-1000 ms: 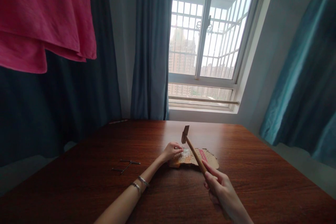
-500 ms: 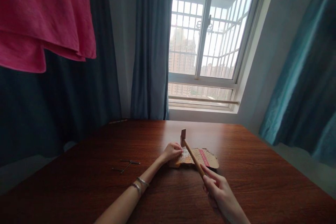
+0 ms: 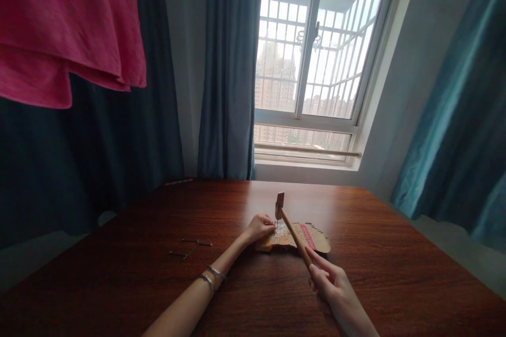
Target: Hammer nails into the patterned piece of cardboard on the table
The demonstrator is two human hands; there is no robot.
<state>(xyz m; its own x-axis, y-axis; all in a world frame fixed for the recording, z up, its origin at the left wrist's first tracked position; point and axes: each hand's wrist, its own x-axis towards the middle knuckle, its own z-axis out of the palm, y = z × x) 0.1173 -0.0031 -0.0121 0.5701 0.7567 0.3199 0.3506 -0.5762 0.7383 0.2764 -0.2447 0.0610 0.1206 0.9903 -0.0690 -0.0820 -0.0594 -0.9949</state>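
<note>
My right hand [image 3: 330,279] is closed round the wooden handle of a hammer [image 3: 295,237]. The hammer's head is raised just over a thin upright nail [image 3: 277,225]. Beside that nail, my left hand [image 3: 262,228] is pinched, its fingertips at the nail's shaft. Under the hammer lies a flat piece of cardboard [image 3: 323,245] with many small holes and a pink printed band. The nail's lower end meets the cardboard's left part; whether it has gone in, I cannot tell. Several loose nails [image 3: 191,250] rest on the table left of my forearm.
The brown wooden table [image 3: 379,263] reaches to the wall below a barred window [image 3: 306,63]. Dark blue curtains [image 3: 229,73] hang at the back and both sides. A pink cloth [image 3: 79,26] hangs at the upper left.
The hammer's head has shifted slightly to the right, along with my right hand. My left hand stays in place by the nail.
</note>
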